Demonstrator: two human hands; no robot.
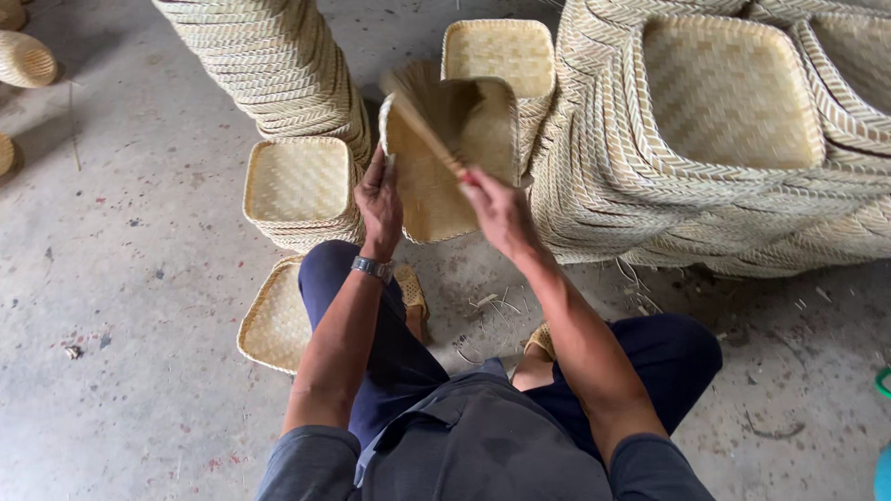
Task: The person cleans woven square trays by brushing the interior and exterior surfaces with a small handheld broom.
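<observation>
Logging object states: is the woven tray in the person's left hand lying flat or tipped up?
Tipped up. The left hand holds the tray by its edge, its hollow facing the camera.

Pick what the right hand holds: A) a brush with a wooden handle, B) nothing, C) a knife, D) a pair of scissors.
A: the right hand grips a wooden-handled brush, its blurred bristles over the woven tray that the left hand holds by its edge.
</observation>
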